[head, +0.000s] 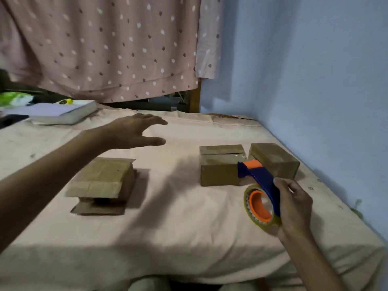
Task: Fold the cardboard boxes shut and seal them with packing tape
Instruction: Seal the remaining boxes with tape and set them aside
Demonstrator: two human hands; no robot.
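The right hand (294, 206) grips a blue-and-orange plastic tape dispenser (260, 192) at lower right. The left hand (134, 131) hovers with fingers spread, empty, above an unsealed brown cardboard box (102, 181). Two glossy taped boxes (222, 164) sit right of centre.

A thick book (63, 113) is lying closed at the bed's (168, 238) far left corner, and a dotted pink curtain (105, 45) is hanging behind.

Home bedroom: sheeted bed (189, 238), dotted curtain (100, 49), book (63, 113)

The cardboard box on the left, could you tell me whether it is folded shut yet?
Not shut. The left cardboard box has its flaps sticking out loose at the front, and no hand is holding them down.
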